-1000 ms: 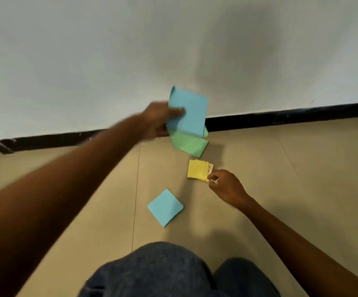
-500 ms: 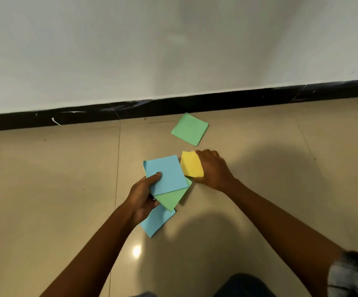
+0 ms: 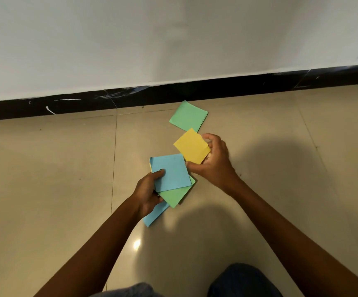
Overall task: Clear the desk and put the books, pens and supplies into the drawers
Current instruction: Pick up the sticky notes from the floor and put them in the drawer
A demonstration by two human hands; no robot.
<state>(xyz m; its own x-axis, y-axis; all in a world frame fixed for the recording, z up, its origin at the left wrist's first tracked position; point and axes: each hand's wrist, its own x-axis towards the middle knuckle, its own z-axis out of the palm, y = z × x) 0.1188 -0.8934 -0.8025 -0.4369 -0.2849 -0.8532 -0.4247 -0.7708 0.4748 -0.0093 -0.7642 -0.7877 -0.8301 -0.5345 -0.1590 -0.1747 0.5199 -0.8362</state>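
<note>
Worn on the head, looking forward and steeply down at the floor (image 3: pixel 45 189) and the foot of a wall (image 3: pixel 173 39). Close in, at arm's length. Single view only, wide-angled, bending the baseboard (image 3: pixel 238 86).

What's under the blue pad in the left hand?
A green pad sticks out beneath the blue pad, with a yellowish edge at its left; the left hand hides anything more.
</note>
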